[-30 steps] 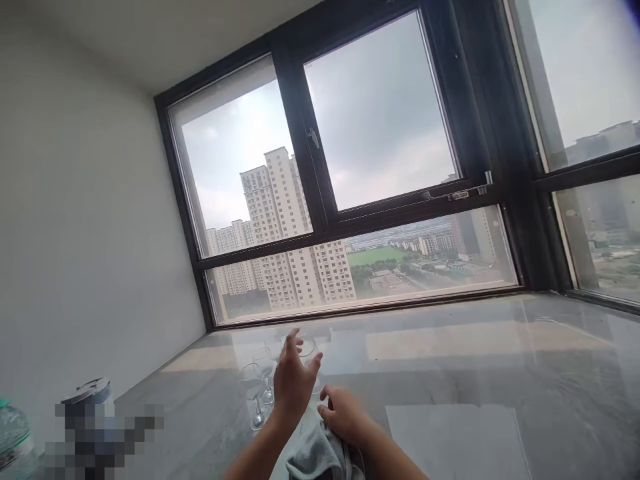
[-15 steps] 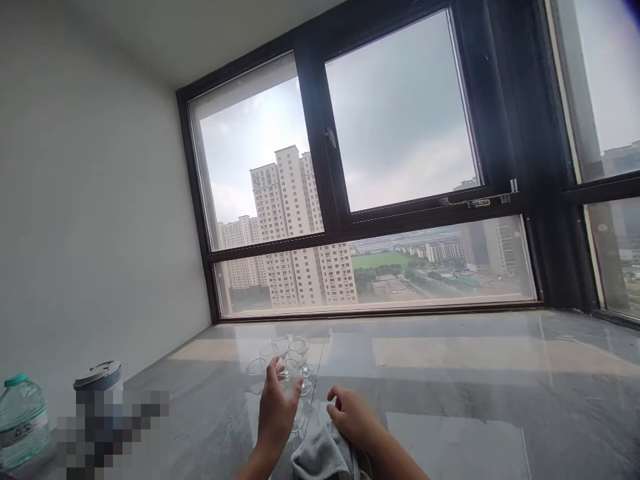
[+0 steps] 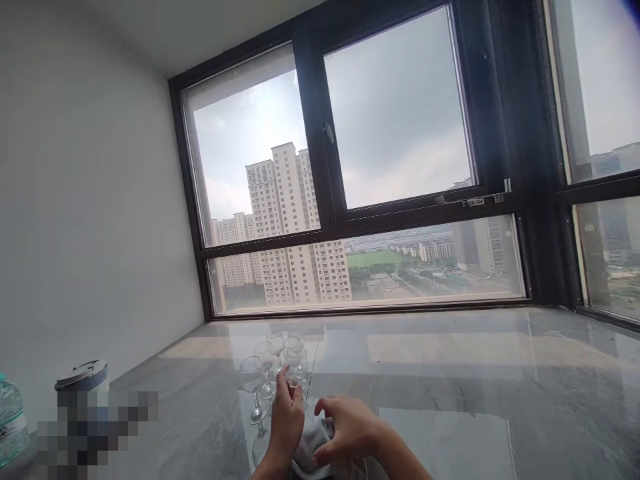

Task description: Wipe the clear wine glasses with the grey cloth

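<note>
Wine glass (image 3: pixel 293 393) sits gripped in the left hand (image 3: pixel 286 427), fingers closed around it low over the marble surface (image 3: pixel 450 373); right hand (image 3: pixel 350 430) clutches a grey cloth (image 3: pixel 313 443) against it. Four glasses (image 3: pixel 273 363) stand just beyond, wiped or not I cannot tell.

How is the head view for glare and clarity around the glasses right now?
Head view: strong backlight from the window, so the wine glasses read faintly; the marble surface mirrors bright panes; wide-angle lens bends the frame lines; a pixelated patch hides the lower left; both hands are sharp on the grey cloth.
</note>
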Tool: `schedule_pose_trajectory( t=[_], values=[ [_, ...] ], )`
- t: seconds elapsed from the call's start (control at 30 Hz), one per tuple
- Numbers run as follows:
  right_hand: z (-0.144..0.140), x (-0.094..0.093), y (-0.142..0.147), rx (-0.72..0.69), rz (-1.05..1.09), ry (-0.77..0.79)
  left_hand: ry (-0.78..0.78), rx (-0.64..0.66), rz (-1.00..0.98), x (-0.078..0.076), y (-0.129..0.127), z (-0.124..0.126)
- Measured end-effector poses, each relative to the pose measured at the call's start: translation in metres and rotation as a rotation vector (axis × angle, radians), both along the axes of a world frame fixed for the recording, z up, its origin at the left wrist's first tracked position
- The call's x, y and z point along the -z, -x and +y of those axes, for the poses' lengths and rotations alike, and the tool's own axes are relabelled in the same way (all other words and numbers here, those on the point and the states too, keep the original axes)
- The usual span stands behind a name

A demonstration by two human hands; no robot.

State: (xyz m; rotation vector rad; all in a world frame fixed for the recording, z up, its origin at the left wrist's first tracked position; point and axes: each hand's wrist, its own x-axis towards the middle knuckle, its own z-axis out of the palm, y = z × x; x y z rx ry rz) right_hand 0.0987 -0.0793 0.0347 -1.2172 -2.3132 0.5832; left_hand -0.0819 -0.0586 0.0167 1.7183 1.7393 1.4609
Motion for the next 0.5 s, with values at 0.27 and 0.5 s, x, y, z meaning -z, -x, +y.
schedule_pose_trajectory(
  t=[0.27, 0.5],
  values=[
    [0.016, 0.005, -0.02, 0.341, -0.144, -0.088, -0.198, 0.251, -0.059, -0.007, -0.04, 0.036],
    [0.023, -0.006, -0.027, 0.687, 0.065, -0.35, -0.25, 0.261, -0.029, 0.016, -0.037, 0.043]
  ],
)
